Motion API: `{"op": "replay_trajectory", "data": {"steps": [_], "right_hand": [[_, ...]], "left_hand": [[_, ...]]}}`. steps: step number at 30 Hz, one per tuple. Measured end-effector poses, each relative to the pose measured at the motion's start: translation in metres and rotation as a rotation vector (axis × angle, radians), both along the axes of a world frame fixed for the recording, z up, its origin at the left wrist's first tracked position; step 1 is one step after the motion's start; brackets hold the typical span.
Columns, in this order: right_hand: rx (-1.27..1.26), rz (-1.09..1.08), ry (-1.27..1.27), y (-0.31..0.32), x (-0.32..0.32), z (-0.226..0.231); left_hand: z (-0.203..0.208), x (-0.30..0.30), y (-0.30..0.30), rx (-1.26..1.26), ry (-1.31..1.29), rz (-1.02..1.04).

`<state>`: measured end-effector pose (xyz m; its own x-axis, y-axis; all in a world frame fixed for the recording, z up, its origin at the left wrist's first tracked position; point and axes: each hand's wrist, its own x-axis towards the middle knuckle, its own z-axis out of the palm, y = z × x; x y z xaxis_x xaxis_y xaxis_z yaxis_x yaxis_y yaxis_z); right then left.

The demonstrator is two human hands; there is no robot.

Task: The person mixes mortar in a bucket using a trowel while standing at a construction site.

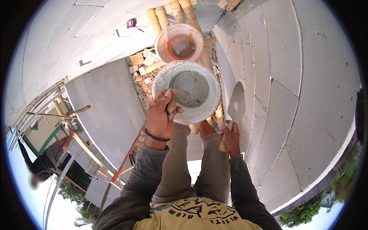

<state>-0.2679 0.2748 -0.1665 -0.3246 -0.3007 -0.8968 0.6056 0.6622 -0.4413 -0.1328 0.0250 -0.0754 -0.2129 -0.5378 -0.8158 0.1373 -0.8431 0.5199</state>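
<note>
left hand (161,113) pinching wire handle (170,78), right hand (231,138) closed round trowel (236,101)

grip: both hands busy. l fingers look pinched on the wire of the grey bucket (214,96), contact partly hidden; r fist wrapped on trowel grip, blade pointing away from body. bucket sits front & ctr, before the legs; can't tell if it hangs or rests.

progress (my read): mortar (193,86) looks mixed & usable, decent amt in the bottom. no obvious load on blade, so scooping & applying prob left. right block wall (281,69) is up w/ joints filled, left block wall (103,96) also standing. can't tell how much needs mortar.

surface/room: bldg site, daylight. reddish bucket (163,44) w/ murky contents just beyond grey one, nr bamboo poles (154,21). rubble (150,58) below, btwn walls. tape measure (131,23) on pale surface, far l of buckets. another person (53,155) far l, nr wood/bamboo framing (101,165), well apart. trees (303,212) outside, lower r.
</note>
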Motion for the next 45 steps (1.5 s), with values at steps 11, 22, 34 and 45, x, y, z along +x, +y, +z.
{"op": "replay_trajectory", "data": {"steps": [11, 22, 34, 45], "right_hand": [[0.108, 0.912, 0.141, -0.034, 0.015, -0.026], [0.018, 1.59, 0.636, -0.095, 0.041, -0.231], [0.078, 1.671, 0.151, -0.075, 0.08, -0.217], [0.31, 0.326, -0.428, -0.094, 0.104, -0.247]], "left_hand": [[-0.208, 0.019, 0.133, 0.117, -0.04, 0.118], [-0.301, 0.094, 0.13, 0.04, -0.324, 0.326], [-0.389, 0.147, 0.14, -0.122, -0.853, -0.293], [-0.374, 0.138, 0.117, -0.173, -0.864, -0.341]]}}
